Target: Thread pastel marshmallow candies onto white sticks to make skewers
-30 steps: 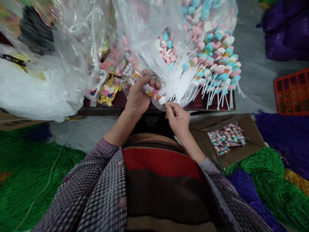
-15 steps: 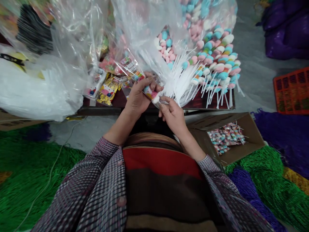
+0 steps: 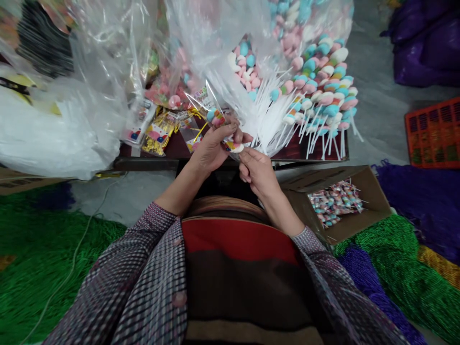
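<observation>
My left hand (image 3: 215, 148) is closed around a candy skewer (image 3: 217, 118) of pastel and bright pieces inside a clear printed wrapper (image 3: 204, 99). The wrapper's upper end points up and to the left. At the lower end, my right hand (image 3: 260, 172) pinches with thumb and forefinger beside a white candy piece; what exactly lies between those fingertips is hidden. Just beyond my hands is a bundle of white sticks (image 3: 268, 112). To its right lie piled skewers (image 3: 328, 93) of pink, blue and white candy. Gold twist ties (image 3: 158, 136) and printed packets lie left of my left hand.
A cardboard box (image 3: 372, 213) holding wrapped candy skewers (image 3: 336, 201) stands below the table's right end. White plastic bags (image 3: 64, 129) cover the table's left side. Green strands (image 3: 43, 268) lie on the floor, and an orange crate (image 3: 434, 134) stands at far right.
The wrapped skewer has turned slightly more upright in my left hand. My right hand has risen a little and its fingers have closed in a pinch at the lower end.
</observation>
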`<state>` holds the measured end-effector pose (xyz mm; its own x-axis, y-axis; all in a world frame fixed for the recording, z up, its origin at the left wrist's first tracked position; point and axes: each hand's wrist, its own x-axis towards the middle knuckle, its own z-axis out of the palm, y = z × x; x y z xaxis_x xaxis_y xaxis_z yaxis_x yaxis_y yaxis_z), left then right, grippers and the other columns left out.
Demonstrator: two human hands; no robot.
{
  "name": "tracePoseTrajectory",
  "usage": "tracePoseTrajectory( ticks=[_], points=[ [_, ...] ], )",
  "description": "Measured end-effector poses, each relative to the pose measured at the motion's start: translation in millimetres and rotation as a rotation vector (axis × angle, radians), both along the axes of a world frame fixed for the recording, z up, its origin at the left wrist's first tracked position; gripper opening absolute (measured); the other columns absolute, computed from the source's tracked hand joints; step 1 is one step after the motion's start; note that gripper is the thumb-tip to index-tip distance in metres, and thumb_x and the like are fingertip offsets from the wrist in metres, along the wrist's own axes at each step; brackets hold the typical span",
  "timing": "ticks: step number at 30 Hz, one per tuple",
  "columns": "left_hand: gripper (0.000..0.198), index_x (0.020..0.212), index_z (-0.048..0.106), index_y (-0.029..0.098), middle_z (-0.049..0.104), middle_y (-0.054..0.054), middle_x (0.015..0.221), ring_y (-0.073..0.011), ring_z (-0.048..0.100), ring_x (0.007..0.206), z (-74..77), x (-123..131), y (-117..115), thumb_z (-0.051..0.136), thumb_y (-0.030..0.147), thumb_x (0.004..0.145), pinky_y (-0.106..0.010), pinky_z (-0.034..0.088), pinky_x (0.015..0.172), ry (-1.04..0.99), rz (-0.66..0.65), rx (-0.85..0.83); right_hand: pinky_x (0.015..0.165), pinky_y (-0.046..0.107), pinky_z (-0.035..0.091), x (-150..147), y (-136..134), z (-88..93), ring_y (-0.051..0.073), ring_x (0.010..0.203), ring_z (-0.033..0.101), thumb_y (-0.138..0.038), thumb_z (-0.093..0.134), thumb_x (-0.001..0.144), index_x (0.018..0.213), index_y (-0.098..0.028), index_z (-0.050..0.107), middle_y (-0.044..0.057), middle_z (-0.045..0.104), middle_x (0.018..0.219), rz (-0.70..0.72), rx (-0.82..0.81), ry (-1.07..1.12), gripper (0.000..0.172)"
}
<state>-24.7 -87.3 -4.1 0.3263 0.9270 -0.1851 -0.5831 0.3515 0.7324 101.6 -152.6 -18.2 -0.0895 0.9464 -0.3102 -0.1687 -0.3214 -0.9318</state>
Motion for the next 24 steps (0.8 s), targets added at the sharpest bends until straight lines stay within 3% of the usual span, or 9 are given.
tracePoseTrajectory(
  ticks=[2, 5, 7, 10, 15, 20, 24],
  points=[
    [0.019, 0.08, 0.06, 0.021, 0.057, 0.007, 0.061, -0.0138, 0.073, 0.073, -2.9, 0, 2, 0.074, 0.031, 0.088, -0.033, 0.06, 0.092, 0.02, 0.025, -0.019, 0.039, 0.021, 0.025, 2, 1, 2.8, 0.005, 0.036, 0.034, -0.067, 0.068, 0.086, 0.103, -0.02, 0.071, -0.011, 0.05, 0.047, 0.043, 0.007, -0.009, 0.05],
    [0.019, 0.083, 0.061, 0.022, 0.058, 0.006, 0.061, -0.0152, 0.075, 0.076, -8.1, -1, 6, 0.074, 0.034, 0.089, -0.031, 0.06, 0.089, 0.047, 0.084, -0.041, 0.049, 0.021, 0.039, 6, 1, 6.6, 0.006, 0.045, 0.051, -0.068, 0.068, 0.087, 0.11, -0.021, 0.07, -0.007, 0.065, 0.061, 0.025, 0.168, -0.207, 0.052],
    [0.02, 0.084, 0.061, 0.022, 0.058, 0.006, 0.061, -0.0162, 0.076, 0.078, -10.2, 0, 7, 0.075, 0.035, 0.089, -0.031, 0.06, 0.087, 0.06, 0.1, -0.03, 0.053, 0.021, 0.043, 8, 1, 7.8, 0.006, 0.05, 0.055, -0.069, 0.068, 0.086, 0.104, -0.021, 0.071, -0.005, 0.069, 0.067, 0.007, 0.22, -0.276, 0.051],
    [0.024, 0.083, 0.061, 0.022, 0.056, 0.004, 0.06, -0.0189, 0.077, 0.083, -9.6, 3, 5, 0.072, 0.042, 0.091, -0.031, 0.061, 0.083, 0.085, 0.077, -0.01, 0.047, 0.02, 0.04, 7, 3, 6.8, 0.005, 0.047, 0.053, -0.072, 0.07, 0.083, 0.085, -0.02, 0.067, -0.004, 0.067, 0.064, 0.053, 0.092, -0.146, 0.053],
    [0.039, 0.077, 0.056, 0.022, 0.054, 0.002, 0.062, -0.0242, 0.076, 0.096, -6.2, 11, -8, 0.068, 0.055, 0.093, -0.03, 0.061, 0.072, 0.125, 0.07, 0.006, 0.037, 0.02, 0.029, 5, 7, -0.3, 0.005, 0.038, 0.042, -0.074, 0.074, 0.078, 0.082, -0.018, 0.065, -0.007, 0.059, 0.053, 0.142, -0.099, 0.051, 0.057],
    [0.042, 0.07, 0.052, 0.022, 0.054, 0.0, 0.06, -0.0256, 0.075, 0.097, -10.7, 19, -19, 0.074, 0.053, 0.088, -0.026, 0.055, 0.06, 0.123, 0.085, 0.012, 0.039, 0.021, 0.025, 3, 8, -12.1, 0.006, 0.038, 0.038, -0.071, 0.066, 0.087, 0.066, -0.021, 0.063, -0.006, 0.051, 0.045, 0.097, -0.019, -0.198, 0.055],
    [0.035, 0.074, 0.05, 0.024, 0.048, 0.005, 0.053, -0.0205, 0.073, 0.078, -12.9, 28, -21, 0.075, 0.043, 0.091, -0.024, 0.049, 0.056, 0.127, 0.241, -0.012, 0.045, 0.021, 0.031, -3, 5, -15.5, 0.008, 0.046, 0.044, -0.073, 0.059, 0.09, 0.055, -0.022, 0.057, -0.004, 0.048, 0.045, 0.034, 0.091, -0.291, 0.063]
  ],
)
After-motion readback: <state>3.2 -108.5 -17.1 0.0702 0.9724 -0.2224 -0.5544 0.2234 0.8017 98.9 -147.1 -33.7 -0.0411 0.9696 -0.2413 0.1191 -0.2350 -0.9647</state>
